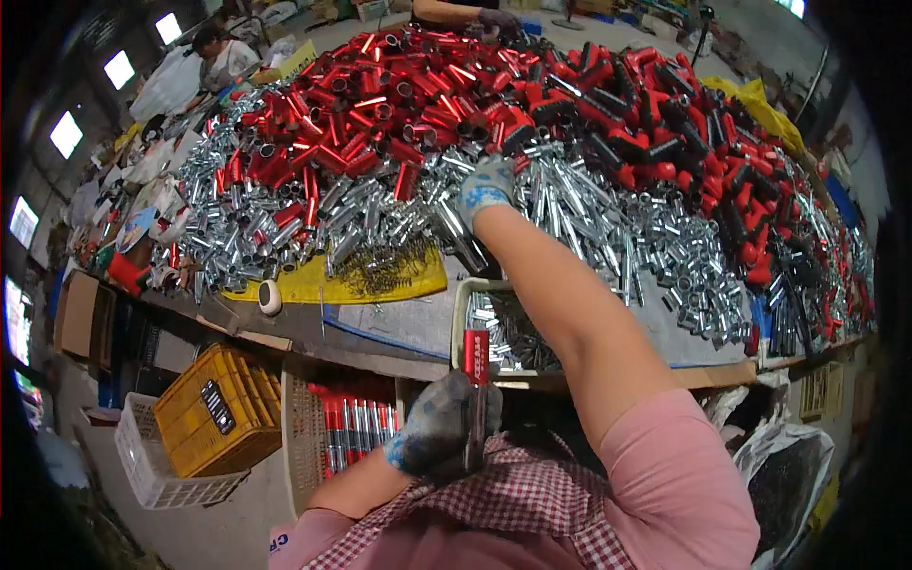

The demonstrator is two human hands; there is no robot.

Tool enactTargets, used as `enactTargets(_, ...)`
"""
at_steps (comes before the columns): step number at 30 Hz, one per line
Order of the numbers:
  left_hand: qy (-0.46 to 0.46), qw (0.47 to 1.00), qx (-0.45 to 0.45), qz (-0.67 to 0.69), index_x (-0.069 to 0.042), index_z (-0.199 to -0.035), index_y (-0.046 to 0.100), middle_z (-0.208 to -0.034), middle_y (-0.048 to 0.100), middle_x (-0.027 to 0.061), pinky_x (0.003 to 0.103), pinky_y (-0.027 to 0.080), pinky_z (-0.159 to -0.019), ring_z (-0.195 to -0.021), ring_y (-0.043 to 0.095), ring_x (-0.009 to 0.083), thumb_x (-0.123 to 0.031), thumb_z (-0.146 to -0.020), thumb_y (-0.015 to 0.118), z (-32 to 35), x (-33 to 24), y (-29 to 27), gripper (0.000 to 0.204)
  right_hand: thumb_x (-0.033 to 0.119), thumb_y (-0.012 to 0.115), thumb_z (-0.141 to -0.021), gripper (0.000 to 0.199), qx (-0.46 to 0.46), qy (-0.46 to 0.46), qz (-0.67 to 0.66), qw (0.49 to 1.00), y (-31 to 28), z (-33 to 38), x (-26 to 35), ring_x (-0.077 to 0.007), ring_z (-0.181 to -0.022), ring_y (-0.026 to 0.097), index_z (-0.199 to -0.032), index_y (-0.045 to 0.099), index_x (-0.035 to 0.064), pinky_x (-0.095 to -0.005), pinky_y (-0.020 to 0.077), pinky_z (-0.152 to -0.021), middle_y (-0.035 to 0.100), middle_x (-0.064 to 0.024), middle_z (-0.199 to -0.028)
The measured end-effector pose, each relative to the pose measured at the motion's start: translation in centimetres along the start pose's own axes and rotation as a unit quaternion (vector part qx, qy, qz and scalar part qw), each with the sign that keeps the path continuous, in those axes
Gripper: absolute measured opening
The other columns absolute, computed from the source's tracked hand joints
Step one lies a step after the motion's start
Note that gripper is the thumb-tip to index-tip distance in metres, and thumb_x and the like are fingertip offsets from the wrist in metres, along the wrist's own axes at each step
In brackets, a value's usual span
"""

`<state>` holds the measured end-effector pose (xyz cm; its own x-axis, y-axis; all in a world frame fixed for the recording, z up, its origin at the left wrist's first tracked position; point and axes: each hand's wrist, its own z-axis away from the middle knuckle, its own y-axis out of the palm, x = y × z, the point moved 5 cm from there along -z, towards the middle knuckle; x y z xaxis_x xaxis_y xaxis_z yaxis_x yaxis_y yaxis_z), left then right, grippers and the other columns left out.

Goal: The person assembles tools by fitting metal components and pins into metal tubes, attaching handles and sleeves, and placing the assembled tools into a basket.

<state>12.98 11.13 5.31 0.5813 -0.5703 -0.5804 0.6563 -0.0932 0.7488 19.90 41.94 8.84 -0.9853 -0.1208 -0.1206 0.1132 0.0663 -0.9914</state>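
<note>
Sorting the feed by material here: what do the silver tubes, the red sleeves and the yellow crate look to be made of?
Silver tubes: likely plated or polished steel, given the bright mirror-like glints. Red sleeves: glossy red, maybe plastic or coated metal; the look leaves it open. Yellow crate: moulded plastic, judging by its ribbed lattice walls and matte colour. The right hand reaches into the tubes; the left hand holds a red-and-silver piece.

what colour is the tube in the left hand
Red at the top end, silver metal below, gripped upright by the gloved left hand; the tube shows best in the head view.
</note>
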Motion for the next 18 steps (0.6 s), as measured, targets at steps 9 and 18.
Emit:
enactTargets(9,-0.008,0.952,-0.128,-0.278,-0.002,-0.103,0.057,-0.074,0.059,0.0039,0.029,0.047,-0.056,-0.064,0.057,0.0130,-0.021,-0.084,0.071,0.7,-1.8,-0.9,0.031,0.017,0.058,-0.082,0.033,-0.080,-0.099,-0.068,0.989,-5.9,7.1,-5.3,-0.0322,-0.089,0.069,-0.111,0.069,0.0060,-0.0423,0.0545,-0.077,0.070,-0.0186,-0.096)
enactTargets(18,0.140,0.712,-0.052,-0.686,-0.002,-0.097,0.064,-0.082,0.066,0.0166,0.039,0.053,-0.068,-0.074,0.066,0.0318,-0.029,-0.073,0.078,-1.1,-2.3,2.6,0.040,0.020,0.063,-0.085,0.031,0.146,-0.311,-0.369,0.863,-7.8,25.9,-8.0,-0.0322,-0.094,0.063,-0.113,0.064,0.0066,-0.0417,0.0502,-0.082,0.066,-0.0168,-0.101)
